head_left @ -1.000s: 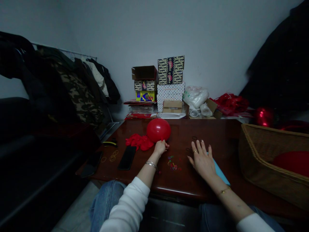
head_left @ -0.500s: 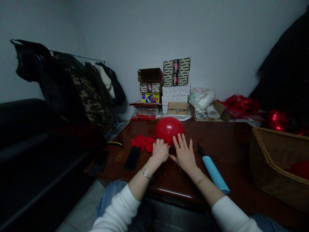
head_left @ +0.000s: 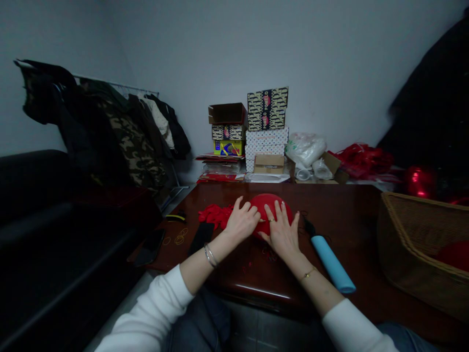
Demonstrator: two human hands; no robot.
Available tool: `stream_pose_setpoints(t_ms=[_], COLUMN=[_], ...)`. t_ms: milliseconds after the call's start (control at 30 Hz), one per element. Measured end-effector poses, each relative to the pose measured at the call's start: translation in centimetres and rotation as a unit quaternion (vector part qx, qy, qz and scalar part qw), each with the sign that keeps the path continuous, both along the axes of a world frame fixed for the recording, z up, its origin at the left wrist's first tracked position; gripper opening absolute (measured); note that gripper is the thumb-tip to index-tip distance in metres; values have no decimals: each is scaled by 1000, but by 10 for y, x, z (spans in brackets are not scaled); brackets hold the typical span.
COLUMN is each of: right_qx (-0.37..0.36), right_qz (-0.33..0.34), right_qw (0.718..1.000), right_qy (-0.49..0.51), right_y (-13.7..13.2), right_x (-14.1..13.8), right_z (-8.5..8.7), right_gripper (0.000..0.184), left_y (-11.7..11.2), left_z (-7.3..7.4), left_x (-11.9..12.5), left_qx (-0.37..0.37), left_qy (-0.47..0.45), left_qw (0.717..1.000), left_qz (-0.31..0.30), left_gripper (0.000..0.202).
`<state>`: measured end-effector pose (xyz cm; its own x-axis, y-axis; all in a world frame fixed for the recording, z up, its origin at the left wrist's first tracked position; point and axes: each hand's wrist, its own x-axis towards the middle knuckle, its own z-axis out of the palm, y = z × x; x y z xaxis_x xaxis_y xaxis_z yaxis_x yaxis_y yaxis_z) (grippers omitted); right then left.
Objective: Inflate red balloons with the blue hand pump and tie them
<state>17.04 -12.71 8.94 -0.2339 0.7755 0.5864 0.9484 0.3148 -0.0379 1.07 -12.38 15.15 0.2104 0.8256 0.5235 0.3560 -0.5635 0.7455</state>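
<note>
A round, inflated red balloon [head_left: 261,201] rests low over the table, partly covered by both hands. My left hand [head_left: 242,221] is at its left side, fingers curled and closed on the balloon's near left edge; the exact pinch point is hidden. Spread fingers of my right hand [head_left: 283,231] lie across the balloon's front, the hand open against it. Left of my left hand is a heap of flat red balloons [head_left: 214,215]. A light-blue hand pump [head_left: 332,264] with a black nozzle lies to the right of my right hand.
A dark phone [head_left: 201,238] and yellowish rubber bands [head_left: 180,236] lie on the brown table [head_left: 344,210] at left. A wicker basket [head_left: 403,230] holding something red stands at right. Stacked boxes [head_left: 267,142] and plastic bags [head_left: 306,149] line the back.
The balloon has moved down and to the right under my hands. My left hand has shifted and its index finger has lifted. The pump has moved slightly right.
</note>
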Motion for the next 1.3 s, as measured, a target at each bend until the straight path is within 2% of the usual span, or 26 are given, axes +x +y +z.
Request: stream_pose_setpoints(t_ms=[133, 167, 233, 267, 333, 400, 433, 500, 667, 767, 900, 1000, 1100, 1200, 1300], right_qx=[-22, -32, -60, -73, -91, -87, -77, -43, 38, 51, 20, 3, -6, -17, -42], right_qz=[26, 36, 65, 82, 109, 122, 123, 116, 86, 118, 121, 69, 14, -13, 11], right_qw=[999, 999, 996, 994, 989, 987, 986, 987, 975, 971, 985, 994, 996, 994, 993], right_qy=[13, 18, 24, 27, 41, 64, 78, 107, 200, 200, 119, 89, 91, 109, 113], right_y=[0, 1, 4, 6, 9, 11, 12, 11, 6, 0, -11, -16, -14, -11, -9], right_x=[6, 7, 10, 10, 11, 12, 12, 11, 2, -10, -25, -33, -38, -38, -31], right_z=[3, 4, 5, 5, 7, 10, 11, 13, 7, 3, 5, 7, 7, 8, 13], right_gripper=[83, 84, 88, 90, 98, 105, 105, 98, 53, 54, 71, 89, 92, 89, 86], left_y=[2, 2, 5, 7, 13, 18, 21, 23, 24, 22, 14, 4, -6, -12, -12], left_z=[15, 17, 17, 15, 8, 1, -2, -6, -10, -14, -15, -14, -15, -19, -23], left_x=[-6, -7, -11, -13, -17, -21, -22, -23, -18, -12, -3, 2, 4, 1, -6], left_qx=[0, -3, 39, 91, 220, 313, 347, 389, 383, 360, 293, 228, 180, 174, 217], left_qy=[-58, -45, 77, 183, 374, 444, 457, 451, 395, 373, 354, 352, 364, 382, 391], left_qw=[998, 999, 995, 976, 895, 835, 816, 803, 813, 817, 844, 860, 865, 867, 867], left_qz=[-6, -10, -41, -69, -104, -88, -70, -11, 193, 251, 277, 290, 294, 267, 222], left_gripper=[10, 9, 17, 24, 37, 42, 43, 43, 38, 36, 35, 36, 38, 38, 37])
